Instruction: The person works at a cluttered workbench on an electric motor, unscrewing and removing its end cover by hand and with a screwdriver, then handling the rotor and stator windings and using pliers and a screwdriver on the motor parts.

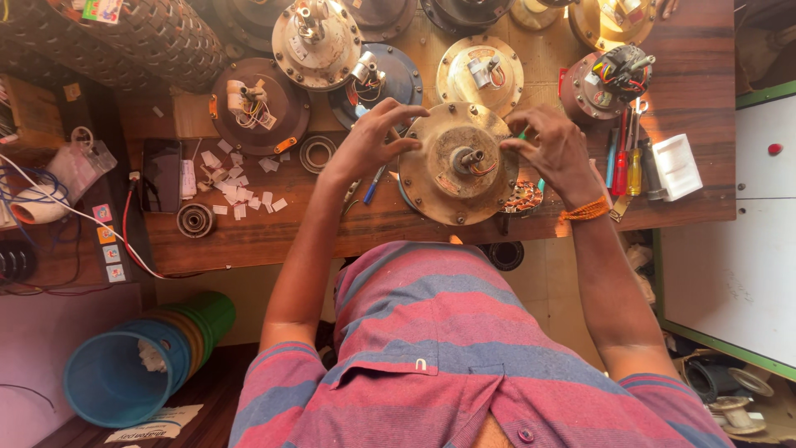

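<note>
A round, worn cream-coloured fan motor housing (452,187) with a central shaft and wires lies on the wooden workbench (249,236) in front of me. My left hand (373,137) grips its left rim with fingers curled over the top edge. On the right rim rests my right hand (554,149), with an orange thread band at the wrist, its fingertips pinching near the centre wires. A blue pen (373,184) lies just under my left hand.
Several other fan motors (315,41) crowd the back of the bench. Screwdrivers (626,162) and a white tray (676,166) lie at the right. Paper scraps (236,187), a phone (162,174) and a bearing (196,220) sit left. Stacked plastic buckets (141,365) lie on the floor.
</note>
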The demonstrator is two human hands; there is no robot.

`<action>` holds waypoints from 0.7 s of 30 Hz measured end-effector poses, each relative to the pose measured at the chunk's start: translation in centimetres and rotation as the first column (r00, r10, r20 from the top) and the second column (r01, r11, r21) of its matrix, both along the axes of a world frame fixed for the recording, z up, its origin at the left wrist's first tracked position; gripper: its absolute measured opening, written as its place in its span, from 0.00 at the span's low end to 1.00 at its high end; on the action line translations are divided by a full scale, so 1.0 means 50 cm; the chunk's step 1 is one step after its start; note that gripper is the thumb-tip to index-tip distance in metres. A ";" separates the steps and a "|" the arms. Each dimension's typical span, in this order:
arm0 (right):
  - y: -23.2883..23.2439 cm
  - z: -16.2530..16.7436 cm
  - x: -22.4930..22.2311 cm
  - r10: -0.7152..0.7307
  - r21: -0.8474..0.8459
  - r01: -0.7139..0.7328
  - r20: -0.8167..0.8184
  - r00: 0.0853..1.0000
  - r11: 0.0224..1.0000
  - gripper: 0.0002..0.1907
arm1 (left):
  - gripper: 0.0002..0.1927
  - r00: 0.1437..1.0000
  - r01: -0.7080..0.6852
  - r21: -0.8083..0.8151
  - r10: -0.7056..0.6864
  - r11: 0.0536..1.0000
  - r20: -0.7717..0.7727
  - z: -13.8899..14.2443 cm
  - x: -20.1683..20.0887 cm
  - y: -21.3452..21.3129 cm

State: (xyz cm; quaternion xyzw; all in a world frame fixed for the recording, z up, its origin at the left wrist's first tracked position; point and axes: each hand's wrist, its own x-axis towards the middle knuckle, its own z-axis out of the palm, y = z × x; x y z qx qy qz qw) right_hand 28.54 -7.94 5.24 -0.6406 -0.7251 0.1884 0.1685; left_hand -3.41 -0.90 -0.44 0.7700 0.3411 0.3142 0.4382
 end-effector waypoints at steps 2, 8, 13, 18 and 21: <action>0.003 -0.001 -0.004 0.066 0.021 -0.067 0.025 0.997 0.998 0.12 | 0.15 0.998 0.066 0.179 -0.068 0.982 0.009 0.001 -0.007 0.007; 0.011 0.011 0.003 0.360 0.178 -0.371 0.092 0.928 0.911 0.15 | 0.06 0.970 0.095 0.331 -0.012 0.939 -0.244 -0.007 -0.005 0.012; 0.011 0.006 0.000 0.153 0.060 -0.160 0.113 0.982 0.985 0.16 | 0.09 0.969 0.047 0.552 0.095 0.832 -0.226 -0.015 -0.006 -0.004; 0.011 0.000 -0.011 0.269 0.138 -0.305 0.228 0.936 0.942 0.08 | 0.12 0.973 -0.015 0.700 0.171 0.714 -0.154 -0.018 -0.014 -0.015; 0.008 0.001 -0.010 0.303 0.176 -0.370 0.318 0.899 0.912 0.07 | 0.12 0.965 -0.260 0.567 0.237 0.782 0.115 -0.018 -0.011 -0.033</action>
